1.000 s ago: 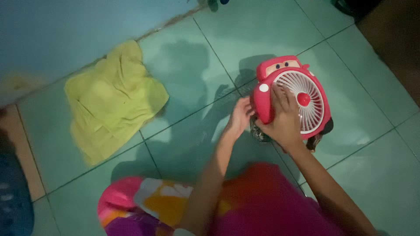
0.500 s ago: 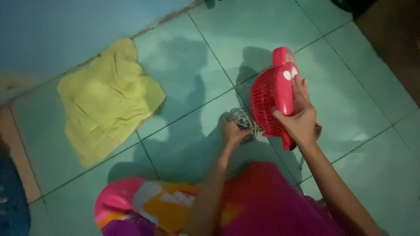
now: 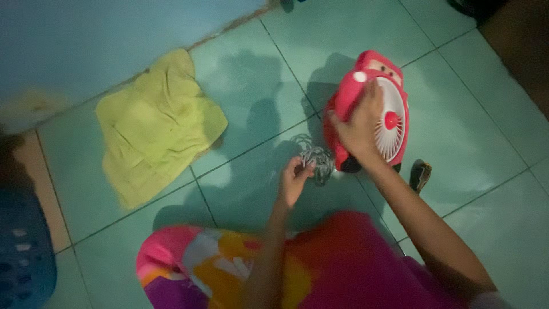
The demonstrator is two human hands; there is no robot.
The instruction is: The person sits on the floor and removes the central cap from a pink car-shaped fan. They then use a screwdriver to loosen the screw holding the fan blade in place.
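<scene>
A small red toy-car-shaped fan point(image 3: 382, 86) with a white grille and red hub stands on the green tiled floor. My right hand point(image 3: 359, 127) grips its left side, fingers over the edge of the grille. Just below and left of the fan, my left hand point(image 3: 293, 182) pinches a coiled grey cord point(image 3: 318, 158) that lies on the tile by the fan's base.
A crumpled yellow-green cloth point(image 3: 153, 127) lies on the floor to the left. A blue basket point(image 3: 23, 258) shows at the bottom-left edge. A small dark object point(image 3: 420, 173) rests right of my wrist. Bright pink patterned fabric point(image 3: 274, 266) covers my lap.
The fan has turned from side-on back toward facing up, with my right hand still on it. My left hand has stayed low at the cord by the fan's base.
</scene>
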